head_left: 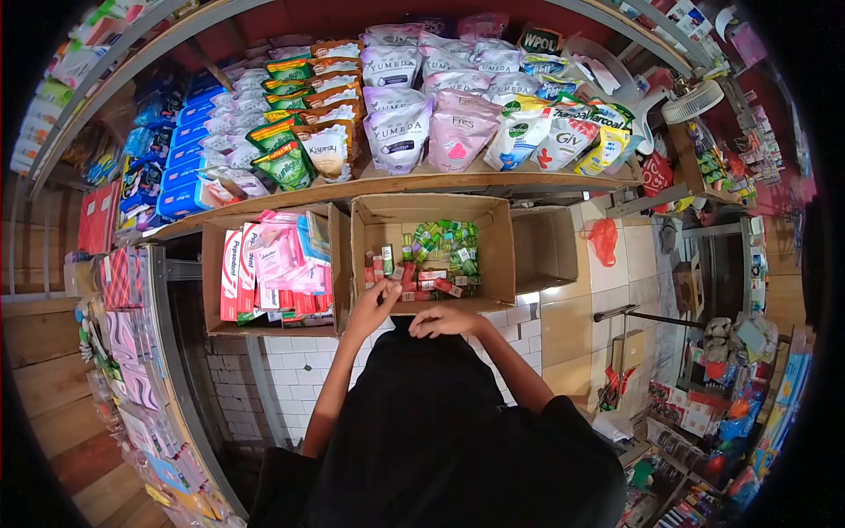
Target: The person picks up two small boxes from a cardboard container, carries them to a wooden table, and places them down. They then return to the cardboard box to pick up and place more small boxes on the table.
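A cardboard box [493, 264] in front of me holds several small green bottles [466, 255] on its right side. Small red bottles [433, 275] lie nearer its front, and a few stand at its left. My left hand [376, 304] is at the box's front left corner with its fingers curled together, close to a red bottle; what they hold, if anything, is hidden. Just outside the front rim, my right hand [443, 321] hovers with loosely bent fingers, and nothing shows in it.
Left of it stands a box of toothpaste cartons [231, 275] and pink packets [280, 251]. An empty-looking cardboard box [543, 255] is at the right. Behind runs a wooden shelf [493, 179] with refill pouches [396, 132]. Crowded racks [128, 308] flank both sides; a red plastic bag [603, 242] lies right.
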Demonstrator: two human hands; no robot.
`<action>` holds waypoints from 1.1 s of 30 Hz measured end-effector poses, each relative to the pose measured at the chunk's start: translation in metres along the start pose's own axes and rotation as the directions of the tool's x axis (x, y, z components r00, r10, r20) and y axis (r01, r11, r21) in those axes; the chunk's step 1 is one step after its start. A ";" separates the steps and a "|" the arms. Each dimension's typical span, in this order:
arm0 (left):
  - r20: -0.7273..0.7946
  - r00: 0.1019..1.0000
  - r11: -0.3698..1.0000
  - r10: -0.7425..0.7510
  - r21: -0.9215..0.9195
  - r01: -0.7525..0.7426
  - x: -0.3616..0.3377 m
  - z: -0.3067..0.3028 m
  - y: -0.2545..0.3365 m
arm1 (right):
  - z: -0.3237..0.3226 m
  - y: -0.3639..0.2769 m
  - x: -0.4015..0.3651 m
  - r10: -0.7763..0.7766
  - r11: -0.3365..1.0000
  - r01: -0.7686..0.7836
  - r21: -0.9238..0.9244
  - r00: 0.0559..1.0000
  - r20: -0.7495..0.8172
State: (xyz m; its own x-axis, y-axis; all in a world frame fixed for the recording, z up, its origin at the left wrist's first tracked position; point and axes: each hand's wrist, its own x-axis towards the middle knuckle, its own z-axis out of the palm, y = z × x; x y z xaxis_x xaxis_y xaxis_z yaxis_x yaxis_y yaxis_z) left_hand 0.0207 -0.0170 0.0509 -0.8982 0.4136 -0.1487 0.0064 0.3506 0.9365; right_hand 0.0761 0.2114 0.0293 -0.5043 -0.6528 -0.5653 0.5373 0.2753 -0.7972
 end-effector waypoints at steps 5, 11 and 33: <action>-0.076 0.997 0.988 -0.016 0.151 0.027 0.017 0.025 -0.060 | -0.046 -0.023 0.003 0.129 0.972 -0.079 0.221 0.966 -0.223; 0.002 0.983 0.904 -0.182 0.394 0.166 0.022 0.029 -0.057 | -0.108 0.060 0.041 -0.040 0.909 -0.252 -0.332 0.740 -0.672; -0.061 0.936 0.836 -0.346 0.432 0.338 0.035 0.027 -0.042 | -0.154 0.216 0.100 0.443 0.402 -0.633 -0.661 0.767 -0.465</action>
State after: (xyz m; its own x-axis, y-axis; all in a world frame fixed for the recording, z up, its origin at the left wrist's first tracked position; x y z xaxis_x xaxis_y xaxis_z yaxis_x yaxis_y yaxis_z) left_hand 0.0006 0.0056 -0.0027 -0.8699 0.2144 -0.4442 -0.1080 0.7959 0.5957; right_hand 0.0377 0.3137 -0.2320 -0.4632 -0.0503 -0.8848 0.0885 0.9908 -0.1027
